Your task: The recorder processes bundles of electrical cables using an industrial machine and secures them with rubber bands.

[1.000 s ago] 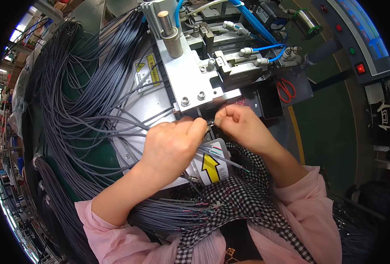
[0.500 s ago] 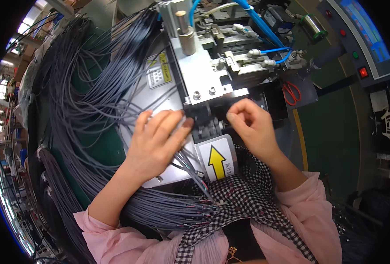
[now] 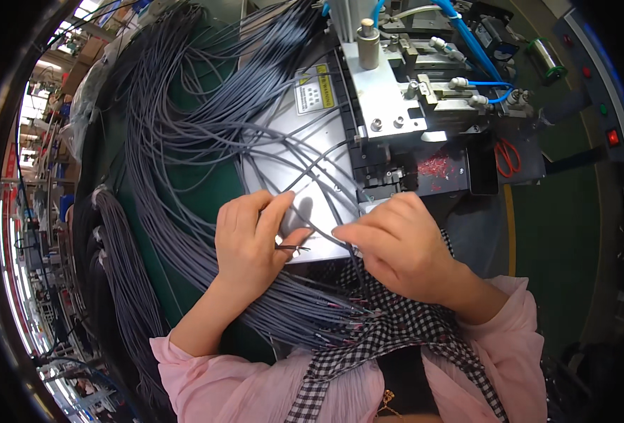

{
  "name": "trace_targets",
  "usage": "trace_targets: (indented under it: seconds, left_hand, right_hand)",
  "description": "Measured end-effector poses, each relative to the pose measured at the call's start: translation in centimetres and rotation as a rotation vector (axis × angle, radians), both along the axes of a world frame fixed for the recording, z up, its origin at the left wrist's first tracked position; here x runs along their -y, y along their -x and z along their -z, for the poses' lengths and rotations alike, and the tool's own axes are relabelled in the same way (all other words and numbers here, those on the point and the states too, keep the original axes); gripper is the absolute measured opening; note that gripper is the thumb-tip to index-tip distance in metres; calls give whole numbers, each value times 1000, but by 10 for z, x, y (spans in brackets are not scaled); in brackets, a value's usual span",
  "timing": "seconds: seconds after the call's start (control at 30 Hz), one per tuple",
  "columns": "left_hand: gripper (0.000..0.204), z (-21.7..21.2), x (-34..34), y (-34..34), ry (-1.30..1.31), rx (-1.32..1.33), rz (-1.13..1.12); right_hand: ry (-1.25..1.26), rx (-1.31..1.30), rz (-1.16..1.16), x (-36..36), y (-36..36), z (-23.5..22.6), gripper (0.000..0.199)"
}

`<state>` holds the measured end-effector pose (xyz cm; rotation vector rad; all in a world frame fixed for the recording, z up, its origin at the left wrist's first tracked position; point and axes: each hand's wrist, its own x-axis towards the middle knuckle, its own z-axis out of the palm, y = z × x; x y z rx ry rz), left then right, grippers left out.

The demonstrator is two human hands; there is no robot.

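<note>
Over the front of the bright metal plate [image 3: 326,252], my left hand [image 3: 245,243] has its thumb and forefinger apart. A cable end with thin dark stripped wires [image 3: 294,247] pokes out from its palm past the thumb, seemingly held by the curled fingers. To its right, my right hand [image 3: 410,247] pinches a grey cable [image 3: 319,229] between thumb and forefinger. The rest of this cable runs up and left over the plate. Below both hands, a bundle of grey cables [image 3: 298,310] lies toward my checked apron, its stripped ends showing coloured wires.
Beyond my right hand stands a machine with a metal block [image 3: 389,106] and blue air hoses [image 3: 477,46]. Red scraps [image 3: 435,167] lie beside a black bin [image 3: 483,166]. Red-handled scissors [image 3: 508,156] and a solder spool [image 3: 548,60] sit farther right. Loose cables [image 3: 157,134] fill the left.
Both hands have drawn back from the machine's front opening toward me. The right hand now pinches a cable, and a stripped end shows at the left hand. The view has shifted, uncovering red scraps.
</note>
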<state>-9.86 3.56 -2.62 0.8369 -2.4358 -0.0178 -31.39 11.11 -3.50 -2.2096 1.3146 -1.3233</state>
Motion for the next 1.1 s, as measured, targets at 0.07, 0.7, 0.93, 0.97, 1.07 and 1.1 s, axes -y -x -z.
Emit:
trace_targets:
  seconds: [0.07, 0.7, 0.93, 0.97, 1.07, 1.1]
  left_hand:
    - [31, -1, -2, -11, -47, 159, -13]
    - [39, 1, 39, 55, 132, 235, 284]
    - [34, -5, 33, 68, 201, 138, 371]
    - [31, -3, 31, 73, 137, 101, 425]
    - [24, -3, 26, 76, 12, 29, 534]
    - [24, -5, 25, 74, -162, 18, 488]
  right_hand:
    - [-16, -32, -28, -8, 3, 3, 34]
    - [-172, 270, 244, -48, 30, 10, 24]
    - [-98, 299, 301, -33, 35, 5, 20]
    - [-81, 284, 272, -27, 30, 5, 18]
    - [-44, 251, 214, -19, 23, 2, 15]
    - [-132, 433, 173, -19, 23, 0, 15]
